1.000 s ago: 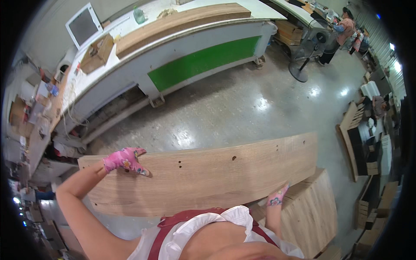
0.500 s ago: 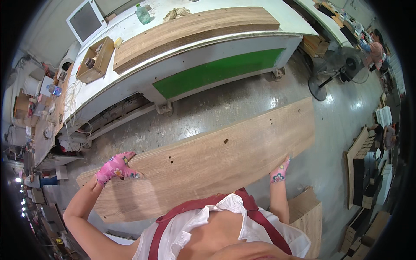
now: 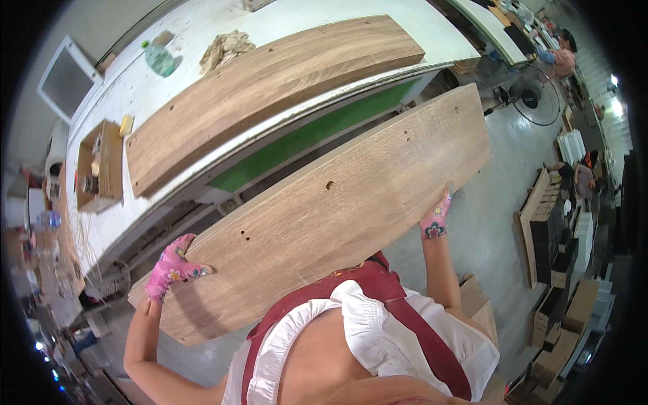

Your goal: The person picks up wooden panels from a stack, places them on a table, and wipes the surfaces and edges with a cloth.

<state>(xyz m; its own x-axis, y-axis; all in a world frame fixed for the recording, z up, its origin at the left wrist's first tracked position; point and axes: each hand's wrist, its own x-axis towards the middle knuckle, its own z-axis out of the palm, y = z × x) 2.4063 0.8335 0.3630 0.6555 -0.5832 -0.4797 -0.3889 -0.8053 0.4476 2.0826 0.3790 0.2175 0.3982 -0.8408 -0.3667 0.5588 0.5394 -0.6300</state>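
Note:
Across my front, tilted up toward the right, I carry a long wood-grain board (image 3: 317, 219) with several drilled holes in its face. My left hand (image 3: 174, 268), in a pink flowered glove, grips it near its left end, thumb on the face and the other fingers over the far edge. Gripping the near edge toward the right end is my right hand (image 3: 435, 216), gloved alike; its fingers under the board are hidden. Beyond it, a similar thick board or stack (image 3: 270, 88) lies on the white workbench (image 3: 324, 19).
An open box (image 3: 98, 165) of small items and a yellow block (image 3: 126, 125) sit at the bench's left. Behind are a crumpled cloth (image 3: 226, 48) and a green bottle (image 3: 160, 61). A fan (image 3: 530, 96) stands right, beyond it a person (image 3: 561, 57). Stacked panels (image 3: 550, 229) line the right.
The bench and its board now appear nearer. The held board has risen toward the bench, its right end lifted more, and now overlaps the bench's front in view. Both hands keep their hold.

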